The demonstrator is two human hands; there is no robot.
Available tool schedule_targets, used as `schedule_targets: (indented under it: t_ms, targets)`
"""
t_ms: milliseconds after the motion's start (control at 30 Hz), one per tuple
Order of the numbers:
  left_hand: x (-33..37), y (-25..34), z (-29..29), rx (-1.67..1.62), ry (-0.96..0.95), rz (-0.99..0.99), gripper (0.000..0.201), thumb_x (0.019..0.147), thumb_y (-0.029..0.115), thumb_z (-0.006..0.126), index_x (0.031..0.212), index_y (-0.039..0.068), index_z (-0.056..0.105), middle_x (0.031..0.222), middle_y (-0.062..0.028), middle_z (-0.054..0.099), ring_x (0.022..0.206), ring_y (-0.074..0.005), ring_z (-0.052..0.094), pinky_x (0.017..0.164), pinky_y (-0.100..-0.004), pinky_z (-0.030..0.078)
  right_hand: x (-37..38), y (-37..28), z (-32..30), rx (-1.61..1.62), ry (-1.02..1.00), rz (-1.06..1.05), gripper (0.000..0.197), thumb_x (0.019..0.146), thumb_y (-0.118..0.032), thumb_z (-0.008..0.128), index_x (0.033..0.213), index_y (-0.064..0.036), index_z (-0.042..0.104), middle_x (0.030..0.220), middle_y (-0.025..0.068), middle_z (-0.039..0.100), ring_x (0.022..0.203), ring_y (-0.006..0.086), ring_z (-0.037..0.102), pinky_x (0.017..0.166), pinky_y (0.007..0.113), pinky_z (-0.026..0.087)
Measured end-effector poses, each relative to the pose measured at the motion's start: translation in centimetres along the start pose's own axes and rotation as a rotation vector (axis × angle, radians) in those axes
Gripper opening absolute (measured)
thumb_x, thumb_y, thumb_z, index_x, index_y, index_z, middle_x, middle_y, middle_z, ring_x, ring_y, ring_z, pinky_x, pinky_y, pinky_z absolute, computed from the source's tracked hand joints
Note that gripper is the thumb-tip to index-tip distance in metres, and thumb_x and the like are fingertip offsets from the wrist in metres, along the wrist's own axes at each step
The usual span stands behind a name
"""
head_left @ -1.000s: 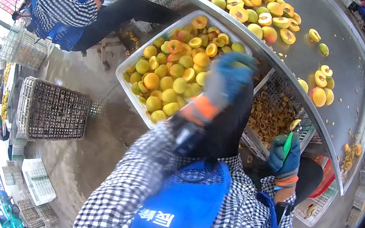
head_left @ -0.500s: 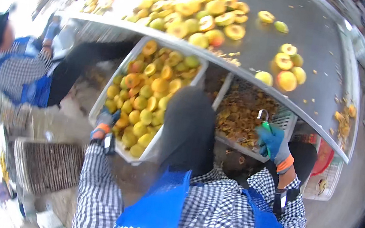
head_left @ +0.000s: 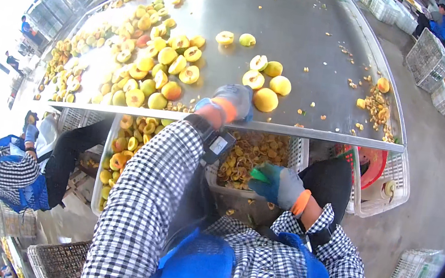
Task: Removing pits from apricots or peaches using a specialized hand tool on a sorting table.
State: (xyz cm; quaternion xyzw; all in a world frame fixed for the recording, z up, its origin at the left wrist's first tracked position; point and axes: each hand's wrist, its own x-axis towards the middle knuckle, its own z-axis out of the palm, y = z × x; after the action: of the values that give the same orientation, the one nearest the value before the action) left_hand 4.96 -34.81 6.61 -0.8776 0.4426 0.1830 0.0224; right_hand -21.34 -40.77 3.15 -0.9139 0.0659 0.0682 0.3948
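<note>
My left hand (head_left: 233, 102), in a grey-blue glove with an orange cuff, is over the near edge of the metal table (head_left: 317, 33). It is right beside a small group of yellow peaches (head_left: 265, 100), some whole-looking and some cut in half. Its fingers are mostly hidden under the glove's back, so any grip is unclear. Below the table edge, my right hand (head_left: 282, 188), gloved the same way, is closed round a green-handled tool (head_left: 257, 174). Only part of the handle shows. Under that hand stands a white crate (head_left: 298, 156) of peach scraps.
A big heap of peach halves (head_left: 142, 65) covers the table's left side; scraps (head_left: 377, 109) lie at its right. A crate of peaches (head_left: 118, 153) stands left of my knee. A red basin (head_left: 372, 166) sits at right. A co-worker (head_left: 19, 167) sits at left.
My left hand has left the rim of the peach crate and risen to the table by the small peach group. My right hand keeps the green-handled tool and has shifted left in view. The view has turned.
</note>
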Motion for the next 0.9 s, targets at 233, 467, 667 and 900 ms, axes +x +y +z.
schedule_targets:
  t_ms: [233, 467, 667, 900]
  targets:
    - [-7.5, -4.5, 0.3, -2.022, 0.081, 0.171, 0.050, 0.078, 0.011, 0.062, 0.124, -0.007, 0.060, 0.111, -0.0204, 0.069, 0.101, -0.0342, 0.069, 0.087, -0.0430, 0.057, 0.2, -0.9, -2.0, 0.379, 0.330, -0.085, 0.033, 0.094, -0.038, 0.064, 0.111, -0.0102, 0.067, 0.095, 0.0209, 0.070, 0.088, 0.0423, 0.067, 0.078, 0.047, 0.054]
    - [-13.7, 2.6, 3.5, -2.092, 0.475, 0.258, 0.038, 0.099, 0.020, 0.054, 0.125, -0.006, 0.061, 0.114, -0.0214, 0.068, 0.099, -0.0319, 0.069, 0.086, -0.0407, 0.058, 1.6, -6.4, -0.6, 0.216, 0.543, -0.228, 0.028, 0.098, -0.030, 0.061, 0.105, -0.0036, 0.066, 0.087, 0.0239, 0.068, 0.083, 0.0447, 0.066, 0.065, 0.048, 0.052]
    - [-16.2, 5.1, 3.4, -1.836, 0.833, 0.080, 0.032, 0.100, 0.015, 0.054, 0.122, -0.006, 0.063, 0.114, -0.0153, 0.068, 0.097, -0.0270, 0.068, 0.085, -0.0359, 0.057, -0.6, -8.3, 0.3, 0.069, 0.529, -0.220, 0.027, 0.098, -0.030, 0.060, 0.107, -0.0050, 0.065, 0.085, 0.0231, 0.068, 0.079, 0.0449, 0.065, 0.062, 0.052, 0.050]
    - [-18.7, 6.0, 3.9, -1.840, 0.930, 0.129, 0.027, 0.099, 0.010, 0.055, 0.118, -0.005, 0.066, 0.115, -0.0130, 0.068, 0.096, -0.0230, 0.068, 0.085, -0.0337, 0.057, -0.7, -8.8, 2.1, 0.092, 0.438, -0.202, 0.036, 0.100, -0.041, 0.052, 0.112, -0.0087, 0.062, 0.087, 0.0255, 0.067, 0.083, 0.0463, 0.065, 0.070, 0.055, 0.051]
